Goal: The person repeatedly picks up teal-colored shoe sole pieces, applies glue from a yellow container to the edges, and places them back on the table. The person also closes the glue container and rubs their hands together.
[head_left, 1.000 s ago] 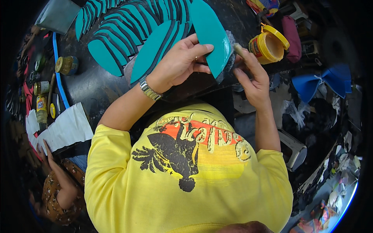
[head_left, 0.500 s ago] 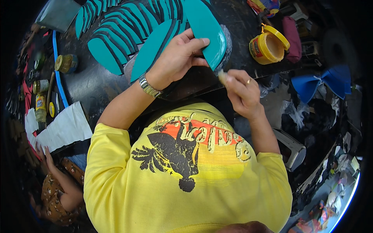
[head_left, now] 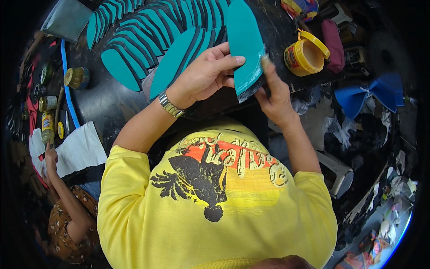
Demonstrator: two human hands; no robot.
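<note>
My left hand (head_left: 212,69) is closed on a teal sole-shaped sheet (head_left: 244,38), thumb on its face and fingers behind. A wet, glossy film lines the sheet's lower right edge. My right hand (head_left: 276,92) is at that right edge, its fingers closed on a small pale piece (head_left: 264,61), mostly hidden now. Just left of the held sheet, several like teal pieces (head_left: 123,67) with black undersides lie overlapped in rows on the dark table (head_left: 105,101). An open yellow tub (head_left: 304,58), its lid tipped back, holds a tan paste.
Glass jars (head_left: 77,78) and a blue strip (head_left: 69,96) are on the left. At lower left, another person's hand (head_left: 51,157) reaches over white sheets (head_left: 83,148) to a bottle (head_left: 48,127). A blue bow-shaped piece (head_left: 371,96) lies at the right, above scraps.
My right hand has moved up from below the sheet to its right edge. My left hand has turned the sheet more upright. The other person's hand has moved up to the bottle.
</note>
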